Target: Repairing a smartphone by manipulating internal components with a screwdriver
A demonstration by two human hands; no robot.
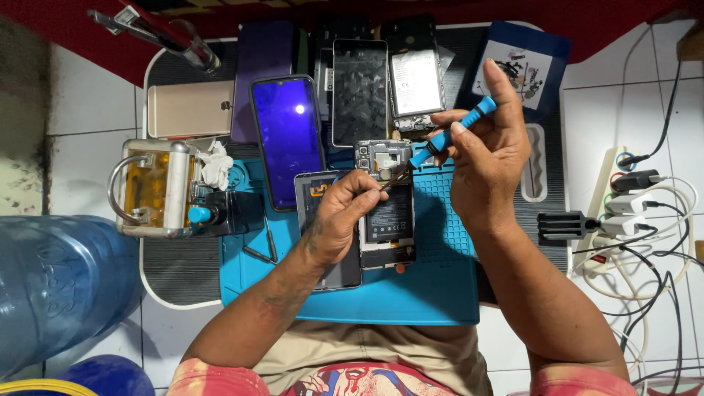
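An opened phone [386, 220] with its back off and black battery showing lies on a blue work mat [433, 286]. My left hand [341, 216] rests on the phone's left side and pinches thin metal tweezers [392, 180] whose tips point at the phone's upper part. My right hand [488, 150] holds a blue-handled screwdriver [449, 136], tip down on the top of the same phone. A second dark phone [308, 192] lies partly under my left hand.
Several phones and phone parts lie at the back of the grey tray [546, 110], including one with a lit blue screen [287, 139]. A yellow metal device [155, 188] stands at left, a blue water jug [59, 286] beside it. A power strip [623, 202] with cables lies at right.
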